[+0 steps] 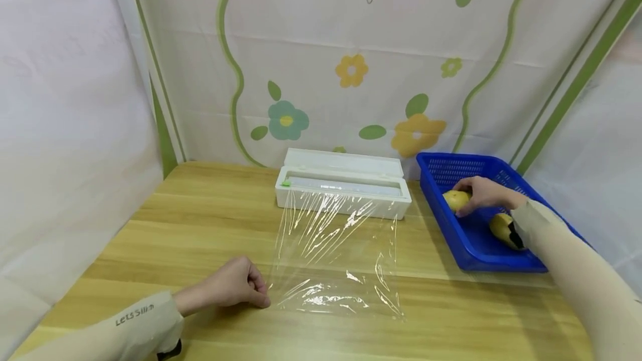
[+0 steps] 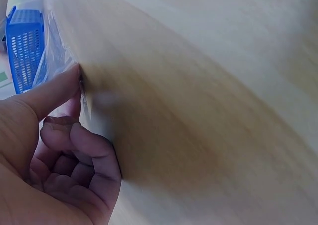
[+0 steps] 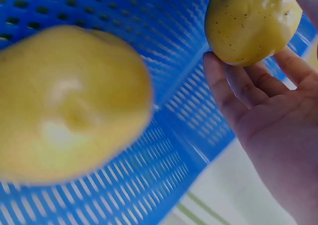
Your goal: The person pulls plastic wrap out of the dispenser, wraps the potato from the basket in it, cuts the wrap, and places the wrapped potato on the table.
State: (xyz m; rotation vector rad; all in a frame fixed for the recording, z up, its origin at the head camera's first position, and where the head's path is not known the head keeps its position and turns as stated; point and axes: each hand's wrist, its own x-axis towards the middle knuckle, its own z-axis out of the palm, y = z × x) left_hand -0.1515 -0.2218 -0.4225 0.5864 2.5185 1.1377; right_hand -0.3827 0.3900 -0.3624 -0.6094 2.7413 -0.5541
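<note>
A sheet of clear cling film (image 1: 336,261) stretches from a white dispenser box (image 1: 343,205) toward the front of the wooden table. My left hand (image 1: 236,286) pinches the film's near left corner between thumb and index finger, low over the tabletop; its other fingers curl into the palm in the left wrist view. Inside the blue basket (image 1: 463,258), my right hand (image 1: 484,194) grips a yellow potato (image 1: 455,200), fingers around its side. A second potato (image 1: 501,230) lies in the basket under my right wrist and looms large in the right wrist view.
The dispenser's lid (image 1: 346,161) stands raised at the back, with a small green piece (image 1: 286,183) at the box's left end. A flower-printed curtain (image 1: 321,71) hangs behind the table (image 1: 200,227). The basket's raised walls surround the potatoes.
</note>
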